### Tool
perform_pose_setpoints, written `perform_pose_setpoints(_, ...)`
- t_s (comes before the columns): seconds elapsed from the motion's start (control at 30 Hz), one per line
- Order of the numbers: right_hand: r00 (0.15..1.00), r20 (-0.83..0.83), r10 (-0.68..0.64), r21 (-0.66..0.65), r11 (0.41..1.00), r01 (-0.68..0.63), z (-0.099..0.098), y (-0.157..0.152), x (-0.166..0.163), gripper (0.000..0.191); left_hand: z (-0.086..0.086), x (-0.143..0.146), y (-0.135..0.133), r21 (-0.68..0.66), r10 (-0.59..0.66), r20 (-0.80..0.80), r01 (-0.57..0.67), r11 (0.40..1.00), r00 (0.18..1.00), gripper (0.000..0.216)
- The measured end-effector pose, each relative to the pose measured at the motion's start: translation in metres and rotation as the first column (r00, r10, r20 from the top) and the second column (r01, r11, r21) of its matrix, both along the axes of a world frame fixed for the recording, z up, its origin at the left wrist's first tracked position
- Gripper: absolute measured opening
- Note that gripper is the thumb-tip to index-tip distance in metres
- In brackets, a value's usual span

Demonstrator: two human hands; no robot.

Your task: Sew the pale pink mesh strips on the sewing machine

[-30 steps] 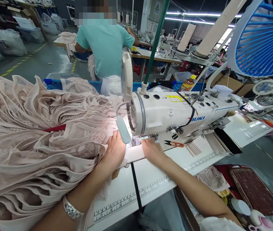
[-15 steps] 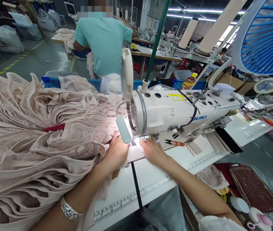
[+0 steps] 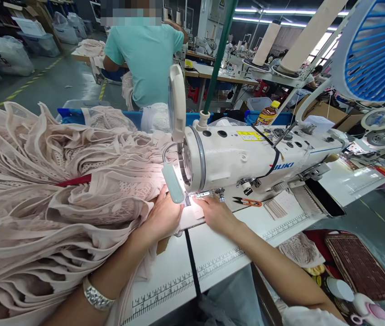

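My left hand lies at the left of the sewing machine's needle area, against the beige lace fabric. Its thumb points at the presser foot, its fingers are bent over the fabric edge, and the lamp hides some fingertips. Right of the needle, my right hand has its fingers together, pinching a small pale fabric piece flat on the machine bed. The lamp lights the stitching spot brightly; the needle itself is hidden behind the lamp and machine head.
Orange-handled thread snips and a stack of pale pieces lie to the right. A ruler strip runs along the table's front. Thread cones, a blue fan and a bottle stand behind. A co-worker sits ahead.
The small pale piece now shows between my hands, beside the right fingers. My right hand has shifted slightly; the left stays nearly in place. The co-worker has leaned a little left.
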State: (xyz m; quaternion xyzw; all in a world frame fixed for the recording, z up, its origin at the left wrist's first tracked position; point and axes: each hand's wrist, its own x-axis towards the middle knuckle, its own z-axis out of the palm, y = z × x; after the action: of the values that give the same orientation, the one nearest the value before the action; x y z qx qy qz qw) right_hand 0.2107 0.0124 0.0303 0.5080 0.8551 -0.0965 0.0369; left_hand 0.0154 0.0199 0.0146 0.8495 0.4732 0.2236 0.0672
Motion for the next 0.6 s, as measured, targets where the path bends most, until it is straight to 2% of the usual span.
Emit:
perform_pose_setpoints(0.37,1.000,-0.018,-0.009,-0.032,0.999,0.008,-0.0003,0.0029,-0.0008,0.063,-0.0028,0.0004,-0.0003,-0.009,0.048,-0.020,-0.049,0.999,0.999,0.014)
perform_pose_setpoints(0.6,0.999,-0.041,0.009,-0.009,1.000,-0.009,-0.0012,0.0027,-0.0028,0.063,0.0030,0.0022,-0.0002,0.014,0.030,-0.076,-0.029,0.999,0.997,0.017)
